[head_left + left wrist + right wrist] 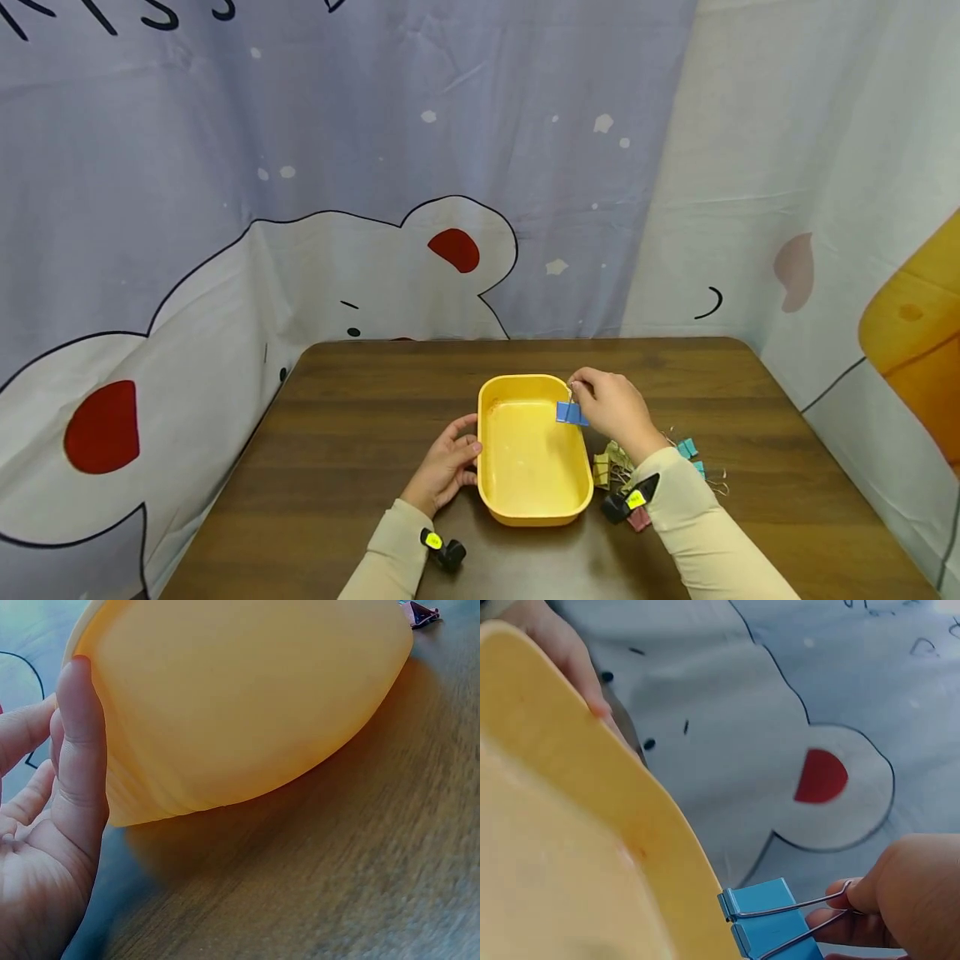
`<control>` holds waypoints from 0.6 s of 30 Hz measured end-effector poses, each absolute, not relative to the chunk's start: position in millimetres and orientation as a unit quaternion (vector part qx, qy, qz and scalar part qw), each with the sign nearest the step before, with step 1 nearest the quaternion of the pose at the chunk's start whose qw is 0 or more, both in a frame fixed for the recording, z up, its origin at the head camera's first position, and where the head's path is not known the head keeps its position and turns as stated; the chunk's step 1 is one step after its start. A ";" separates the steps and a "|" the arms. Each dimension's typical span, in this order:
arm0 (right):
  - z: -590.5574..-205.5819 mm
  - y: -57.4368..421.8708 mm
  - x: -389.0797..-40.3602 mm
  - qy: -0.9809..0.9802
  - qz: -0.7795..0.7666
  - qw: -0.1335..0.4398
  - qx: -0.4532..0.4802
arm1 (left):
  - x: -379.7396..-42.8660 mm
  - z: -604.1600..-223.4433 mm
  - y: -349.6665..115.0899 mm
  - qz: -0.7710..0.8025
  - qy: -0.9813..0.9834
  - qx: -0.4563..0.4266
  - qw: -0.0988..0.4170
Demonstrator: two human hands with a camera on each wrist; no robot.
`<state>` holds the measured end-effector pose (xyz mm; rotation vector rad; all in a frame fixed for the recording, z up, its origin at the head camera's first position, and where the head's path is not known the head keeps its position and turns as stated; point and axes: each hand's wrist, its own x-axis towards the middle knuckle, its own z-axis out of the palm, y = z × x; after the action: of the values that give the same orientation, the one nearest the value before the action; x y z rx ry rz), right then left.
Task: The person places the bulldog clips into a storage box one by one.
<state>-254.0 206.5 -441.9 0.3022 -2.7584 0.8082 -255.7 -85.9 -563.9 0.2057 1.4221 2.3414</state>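
Blue binder clip (573, 414), shown at the right wall of a yellow tray (536, 520), near its far right corner. From left to right, with the tray as reference: a white bear figure (315, 267) is printed on the fabric backdrop (570, 83), to the left of and behind the tray. A dark wooden table (337, 450) is extended beneath the tray and to both sides. The left hand (447, 463), on whose wrist a black camera (452, 554) is worn, is placed at the tray's left side; its thumb and fingers are held apart and rested against the wall and rim. At the tray's right rim, the clip's wire handle is pinched between the thumb and fingers of the right hand (613, 408); the blue body is directed toward the tray. Whether the clip's mouth is clamped on the rim cannot be told. Just right of the tray, olive-yellow clips (602, 471) are grouped, partly hidden by the right forearm (712, 533). A pink clip (640, 520) is seen beside the tray's near right corner, and farther right of the tray teal clips (687, 448) are placed on the table.
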 end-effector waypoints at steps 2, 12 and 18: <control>-442.7 197.0 -252.1 -0.947 0.279 0.115 0.107 | -255.8 -563.9 -86.5 0.835 0.509 0.075 0.195; -456.4 157.6 -243.5 -0.944 0.294 0.082 0.127 | -257.0 -564.3 -88.0 0.837 0.506 0.076 0.196; -470.1 141.4 -235.0 -0.945 0.281 0.076 0.150 | -256.2 -564.7 -87.6 0.832 0.513 0.080 0.195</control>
<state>-235.0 141.4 -470.1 0.4489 -2.8331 0.8432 -256.2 -87.6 -564.7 0.2256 1.4377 2.3321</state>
